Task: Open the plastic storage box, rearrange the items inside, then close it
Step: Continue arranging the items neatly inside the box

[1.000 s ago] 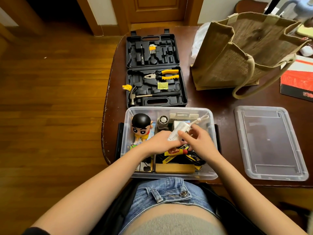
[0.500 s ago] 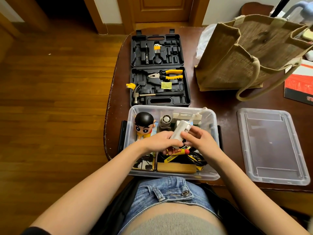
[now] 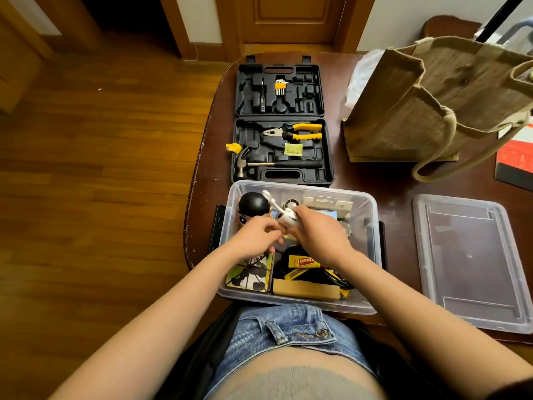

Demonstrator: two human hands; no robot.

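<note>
Rearranging step: over the open box (image 3: 300,298) on the desk (image 3: 403,186), lid (image 3: 473,264) set aside at right, right hand (image 3: 320,235) grips a white gadget (image 3: 287,220) while left hand (image 3: 256,235) pinches its near end; best lowered into a free gap, strap tucked.

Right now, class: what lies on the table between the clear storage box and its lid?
Nothing. In the head view, the stretch between the storage box and the lid to its right is bare brown table.
</note>
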